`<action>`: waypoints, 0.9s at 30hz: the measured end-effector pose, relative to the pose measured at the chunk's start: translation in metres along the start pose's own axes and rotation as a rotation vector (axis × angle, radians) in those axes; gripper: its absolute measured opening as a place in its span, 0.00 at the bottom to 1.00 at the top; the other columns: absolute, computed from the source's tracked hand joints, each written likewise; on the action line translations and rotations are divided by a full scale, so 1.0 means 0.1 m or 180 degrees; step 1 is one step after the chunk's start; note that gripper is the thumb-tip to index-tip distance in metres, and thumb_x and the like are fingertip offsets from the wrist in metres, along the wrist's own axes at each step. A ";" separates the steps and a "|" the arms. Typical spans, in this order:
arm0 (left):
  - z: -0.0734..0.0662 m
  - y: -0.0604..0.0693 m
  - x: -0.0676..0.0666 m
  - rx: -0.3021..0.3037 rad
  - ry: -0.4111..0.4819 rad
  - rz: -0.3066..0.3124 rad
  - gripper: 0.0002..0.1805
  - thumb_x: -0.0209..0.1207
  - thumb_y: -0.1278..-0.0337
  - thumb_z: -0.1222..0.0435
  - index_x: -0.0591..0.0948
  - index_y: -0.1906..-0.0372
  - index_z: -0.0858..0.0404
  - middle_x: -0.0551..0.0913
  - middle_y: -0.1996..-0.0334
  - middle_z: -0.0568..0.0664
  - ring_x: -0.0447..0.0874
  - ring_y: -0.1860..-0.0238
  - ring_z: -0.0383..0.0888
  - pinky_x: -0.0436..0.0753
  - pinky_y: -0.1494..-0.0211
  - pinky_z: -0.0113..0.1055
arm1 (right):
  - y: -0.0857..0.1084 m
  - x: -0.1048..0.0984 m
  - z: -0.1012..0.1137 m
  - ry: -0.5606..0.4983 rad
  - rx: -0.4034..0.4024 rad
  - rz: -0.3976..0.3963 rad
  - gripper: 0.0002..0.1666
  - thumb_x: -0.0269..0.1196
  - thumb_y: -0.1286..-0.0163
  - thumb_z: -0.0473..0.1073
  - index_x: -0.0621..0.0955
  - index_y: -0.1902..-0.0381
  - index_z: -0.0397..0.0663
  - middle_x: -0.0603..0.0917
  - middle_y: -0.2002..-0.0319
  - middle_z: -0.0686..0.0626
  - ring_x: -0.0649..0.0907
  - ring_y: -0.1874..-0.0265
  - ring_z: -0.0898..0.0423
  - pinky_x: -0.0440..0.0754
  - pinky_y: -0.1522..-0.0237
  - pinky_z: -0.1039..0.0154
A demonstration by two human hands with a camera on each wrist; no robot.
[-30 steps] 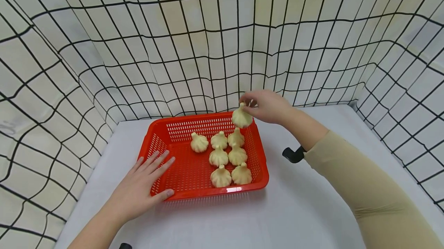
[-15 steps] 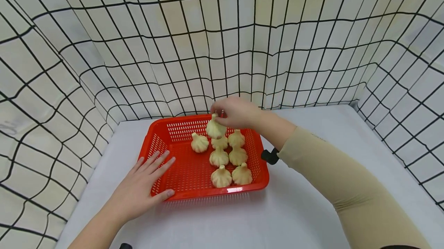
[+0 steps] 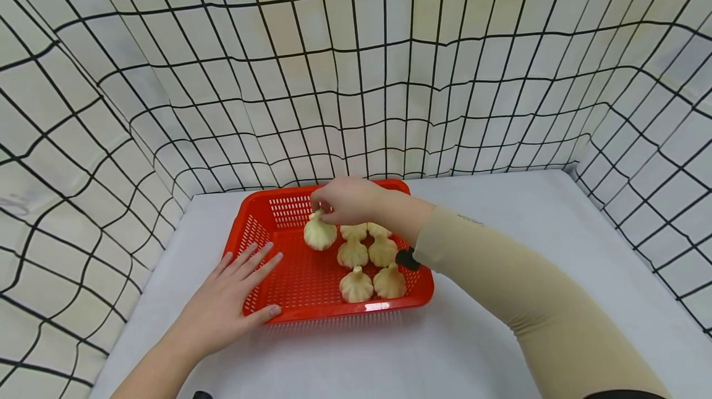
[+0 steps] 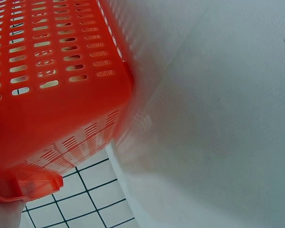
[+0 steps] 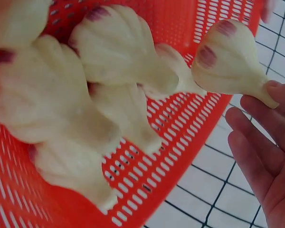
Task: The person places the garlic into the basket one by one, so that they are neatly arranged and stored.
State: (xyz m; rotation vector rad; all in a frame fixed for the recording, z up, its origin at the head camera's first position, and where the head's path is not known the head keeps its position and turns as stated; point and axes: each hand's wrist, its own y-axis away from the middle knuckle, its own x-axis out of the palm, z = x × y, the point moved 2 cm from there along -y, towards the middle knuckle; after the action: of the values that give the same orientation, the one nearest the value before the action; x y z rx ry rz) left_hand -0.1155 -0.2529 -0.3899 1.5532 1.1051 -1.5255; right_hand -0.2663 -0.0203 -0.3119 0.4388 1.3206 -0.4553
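Note:
A garlic bulb hangs by its stem from my right hand, pinched between thumb and fingers over the back-left part of a red plastic basket. The right wrist view shows the held garlic bulb with purplish patches, the other fingers half extended. More garlic bulbs sit in the basket's right half, the back ones partly covered by my right hand and wrist. My left hand rests on the basket's left rim, fingers spread and straight.
The basket stands on a white-covered table. Black netting over white sheeting rises behind and along both sides. In the left wrist view, the basket's slotted wall fills the upper left.
My right hand has carried the garlic bulb leftward and lower, from above the basket's back-right corner to its back left. The bulb lying there is now hidden. My left hand stays put.

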 end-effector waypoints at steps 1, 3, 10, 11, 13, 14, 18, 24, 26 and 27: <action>0.00 0.00 0.00 0.0004 -0.0001 -0.0005 0.47 0.48 0.43 0.28 0.62 0.23 0.47 0.56 0.22 0.48 0.52 0.24 0.58 0.49 0.24 0.58 | -0.02 0.02 0.02 0.0009 -0.0019 0.0035 0.09 0.60 0.27 0.48 0.83 0.53 0.57 0.84 0.61 0.60 0.80 0.62 0.63 0.79 0.60 0.67; 0.00 0.00 0.01 0.0003 0.0007 -0.0009 0.47 0.48 0.43 0.28 0.62 0.23 0.47 0.56 0.22 0.48 0.51 0.23 0.57 0.48 0.24 0.58 | -0.07 0.08 0.04 0.0046 -0.0037 0.0109 0.09 0.61 0.27 0.48 0.83 0.52 0.57 0.84 0.60 0.59 0.81 0.60 0.63 0.79 0.58 0.67; 0.01 0.01 0.02 0.0001 -0.0012 -0.0024 0.47 0.49 0.44 0.28 0.62 0.23 0.47 0.56 0.22 0.47 0.52 0.24 0.57 0.45 0.23 0.55 | -0.19 0.25 0.08 0.0006 -0.0020 0.0402 0.09 0.61 0.27 0.49 0.84 0.52 0.58 0.84 0.57 0.59 0.80 0.56 0.62 0.79 0.55 0.67; 0.01 0.01 0.02 -0.0003 -0.0013 -0.0006 0.47 0.48 0.44 0.27 0.62 0.23 0.47 0.56 0.22 0.47 0.51 0.23 0.57 0.44 0.22 0.55 | -0.20 0.27 0.08 0.0001 -0.0020 0.0424 0.09 0.62 0.27 0.48 0.84 0.52 0.58 0.84 0.57 0.59 0.80 0.57 0.62 0.79 0.55 0.67; 0.01 0.01 0.02 -0.0024 -0.0008 0.0031 0.48 0.47 0.44 0.27 0.62 0.23 0.47 0.55 0.22 0.47 0.51 0.23 0.57 0.43 0.22 0.54 | -0.21 0.30 0.08 -0.0014 -0.0019 0.0460 0.09 0.61 0.27 0.48 0.84 0.53 0.59 0.84 0.57 0.59 0.80 0.57 0.63 0.79 0.57 0.67; 0.01 0.01 0.02 -0.0038 -0.0007 0.0046 0.48 0.47 0.45 0.26 0.61 0.23 0.46 0.55 0.22 0.47 0.50 0.23 0.57 0.42 0.22 0.54 | -0.22 0.32 0.08 -0.0007 -0.0025 0.0464 0.08 0.62 0.27 0.48 0.84 0.53 0.59 0.84 0.58 0.60 0.80 0.58 0.63 0.79 0.57 0.67; 0.01 0.01 0.02 -0.0033 0.0000 0.0023 0.47 0.50 0.44 0.28 0.62 0.23 0.47 0.55 0.22 0.47 0.50 0.23 0.57 0.42 0.22 0.54 | -0.24 0.38 0.08 0.0070 -0.0066 0.0484 0.08 0.62 0.27 0.48 0.84 0.53 0.58 0.84 0.59 0.60 0.80 0.59 0.62 0.79 0.57 0.67; 0.00 0.01 0.02 -0.0003 0.0000 -0.0034 0.46 0.56 0.44 0.32 0.62 0.23 0.47 0.56 0.22 0.48 0.52 0.24 0.58 0.41 0.22 0.53 | -0.23 0.43 0.08 0.0191 -0.0129 0.0577 0.09 0.62 0.27 0.48 0.85 0.52 0.59 0.84 0.59 0.60 0.80 0.59 0.62 0.79 0.55 0.67; 0.00 0.01 0.02 -0.0008 -0.0004 -0.0031 0.46 0.57 0.44 0.33 0.62 0.23 0.47 0.56 0.22 0.48 0.52 0.24 0.58 0.42 0.22 0.53 | -0.22 0.44 0.07 0.0204 -0.0124 0.0609 0.09 0.62 0.27 0.48 0.85 0.52 0.59 0.84 0.58 0.60 0.80 0.59 0.62 0.79 0.55 0.67; 0.00 0.01 0.02 -0.0008 -0.0009 -0.0027 0.46 0.57 0.44 0.33 0.62 0.23 0.47 0.56 0.22 0.47 0.52 0.24 0.58 0.42 0.22 0.54 | -0.22 0.44 0.07 0.0202 -0.0115 0.0622 0.10 0.62 0.27 0.47 0.85 0.51 0.59 0.84 0.58 0.60 0.80 0.58 0.62 0.79 0.55 0.67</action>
State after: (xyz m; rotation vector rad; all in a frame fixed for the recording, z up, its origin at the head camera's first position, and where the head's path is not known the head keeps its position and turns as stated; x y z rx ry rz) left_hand -0.1151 -0.2533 -0.3922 1.5459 1.1128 -1.5309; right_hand -0.2645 -0.0451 -0.3547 0.5500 1.3299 -0.2562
